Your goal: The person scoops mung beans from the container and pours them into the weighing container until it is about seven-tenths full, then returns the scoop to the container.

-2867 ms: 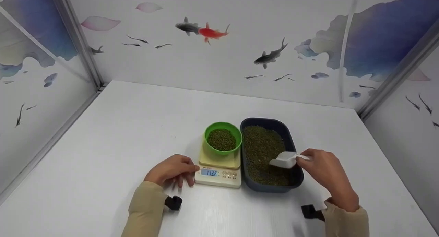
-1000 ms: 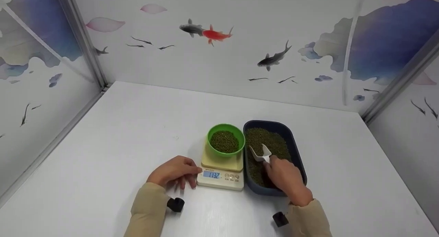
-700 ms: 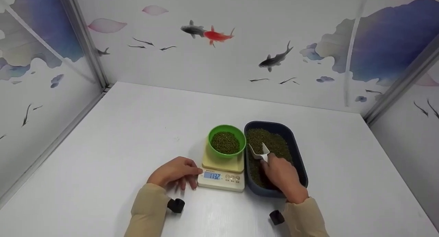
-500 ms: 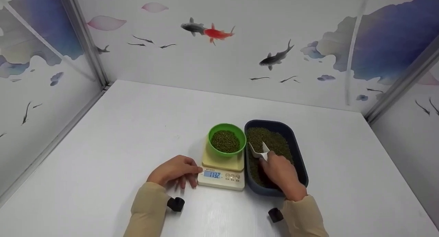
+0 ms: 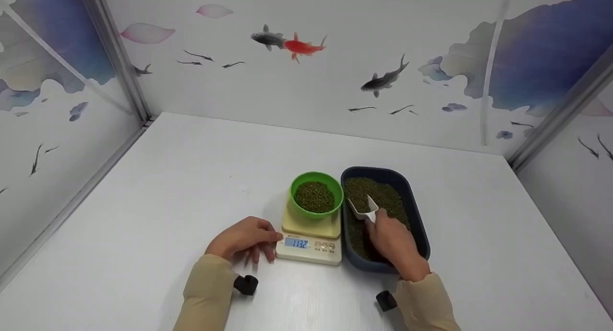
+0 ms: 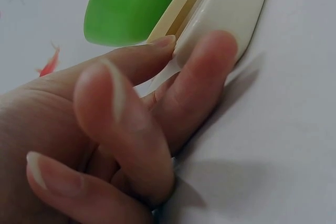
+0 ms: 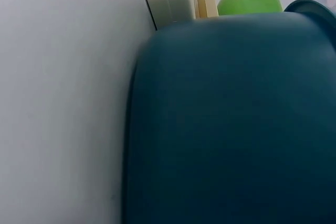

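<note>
My right hand (image 5: 395, 237) grips the handle of a white scoop (image 5: 368, 215) inside a dark blue tub (image 5: 419, 225). Small green-brown beans, which look like mung beans (image 5: 383, 194), fill much of the tub, and some lie in the scoop. Left of it, a green bowl (image 5: 316, 216) with similar beans rests on the yellow platform of a kitchen scale (image 5: 309, 256), whose display appears to read 113.2. My left hand (image 5: 242, 240) touches the scale's left edge with its fingertips, fingers loosely bent. In the right wrist view the tub's wall (image 7: 226, 124) hides the right hand and scoop.
The white table (image 5: 191, 177) is bordered by printed panels (image 5: 297, 91) at the back and both sides. The tub stands close against the scale's right side. Black wrist cameras (image 5: 246, 285) jut from both sleeves.
My right hand has moved left from the tub's right rim, turning the scoop to face away, into the beans; lately the scoop has tipped up slightly. My left hand stays at the scale.
</note>
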A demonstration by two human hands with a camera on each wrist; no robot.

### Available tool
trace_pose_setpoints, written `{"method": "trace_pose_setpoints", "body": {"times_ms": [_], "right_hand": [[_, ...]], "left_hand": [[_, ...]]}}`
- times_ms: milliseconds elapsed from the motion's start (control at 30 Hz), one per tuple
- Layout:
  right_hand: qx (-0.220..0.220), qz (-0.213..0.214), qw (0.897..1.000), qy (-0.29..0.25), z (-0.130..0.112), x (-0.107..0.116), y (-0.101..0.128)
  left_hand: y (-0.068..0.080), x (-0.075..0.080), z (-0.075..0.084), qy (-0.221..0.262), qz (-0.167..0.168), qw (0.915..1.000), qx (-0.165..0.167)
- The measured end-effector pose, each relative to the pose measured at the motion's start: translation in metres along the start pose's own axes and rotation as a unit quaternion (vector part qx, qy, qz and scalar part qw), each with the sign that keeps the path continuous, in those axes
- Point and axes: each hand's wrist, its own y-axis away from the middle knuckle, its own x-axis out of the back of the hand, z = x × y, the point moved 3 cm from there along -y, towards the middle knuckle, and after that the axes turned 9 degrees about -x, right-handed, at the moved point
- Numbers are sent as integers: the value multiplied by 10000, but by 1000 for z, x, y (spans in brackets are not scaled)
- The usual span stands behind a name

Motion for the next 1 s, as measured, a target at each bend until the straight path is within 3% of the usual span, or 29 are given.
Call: {"method": "trace_pose_setpoints", "body": {"times_ms": [433, 1000], "right_hand": [[-174, 52, 9997, -137, 4, 5, 2], [-45, 363, 9990, -265, 5, 17, 14]], "left_hand": [[0, 1, 1, -128, -51, 9999, 49], [0, 0, -1, 145, -38, 9999, -29]]}}
